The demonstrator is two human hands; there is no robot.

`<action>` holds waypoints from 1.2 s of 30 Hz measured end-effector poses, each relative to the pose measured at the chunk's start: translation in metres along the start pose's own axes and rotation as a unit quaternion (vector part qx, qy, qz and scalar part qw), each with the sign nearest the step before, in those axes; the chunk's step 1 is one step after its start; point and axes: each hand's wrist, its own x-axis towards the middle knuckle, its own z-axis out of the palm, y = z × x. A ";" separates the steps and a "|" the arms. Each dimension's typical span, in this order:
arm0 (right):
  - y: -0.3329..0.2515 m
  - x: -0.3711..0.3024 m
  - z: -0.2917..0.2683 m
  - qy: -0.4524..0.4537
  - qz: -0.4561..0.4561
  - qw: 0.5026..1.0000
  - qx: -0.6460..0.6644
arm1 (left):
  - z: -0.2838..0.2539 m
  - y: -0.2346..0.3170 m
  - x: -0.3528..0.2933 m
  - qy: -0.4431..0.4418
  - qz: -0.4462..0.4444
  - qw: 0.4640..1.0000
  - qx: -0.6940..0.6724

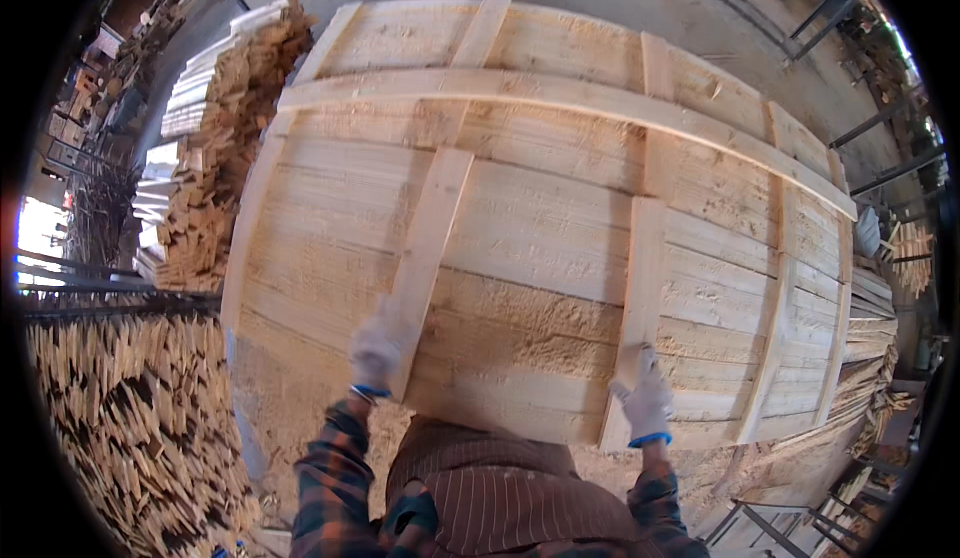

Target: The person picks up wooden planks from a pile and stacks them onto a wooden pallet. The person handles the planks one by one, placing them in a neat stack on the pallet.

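- The panel [560, 238], a big sheet of rough pale boards, lies flat in front of the person; two loose battens lie upright across it and a long rail [560, 98] crosses its far part.
- The left hand [376, 354], in a white glove, rests on the near end of the left batten [425, 258]. It looks blurred, so I cannot tell how far the fingers curl or whether they grip the wood.
- The right hand [646, 398], also gloved, lies on the near end of the right batten [635, 318], fingers fairly flat and spread, pressing rather than clasping.
- Risk: neither batten looks fixed, and the left one runs at a slant to the panel's boards. A push at one end could swing the far end further off line.
- Risk: the boards are rough-sawn with sawdust on them; a glove could snag on splinters, or slide on the dust.
- Risk: the near edge of the panel touches the person's apron [500, 488]; leaning in could shift the panel.
- Left of the panel, stacked sticks [215, 158] stand close; a batten sliding off that side could knock them.
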 end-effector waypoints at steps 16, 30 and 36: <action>0.053 0.260 -0.137 0.177 -0.110 0.974 -0.087 | -0.042 -0.010 0.161 -0.002 0.019 0.996 -0.091; -0.120 0.345 -0.232 0.169 -0.121 0.972 -0.113 | 0.002 0.055 0.069 -0.084 -0.185 0.976 -0.079; -0.125 0.359 -0.227 0.137 -0.105 0.978 -0.116 | 0.002 0.035 0.078 -0.034 -0.195 0.975 -0.099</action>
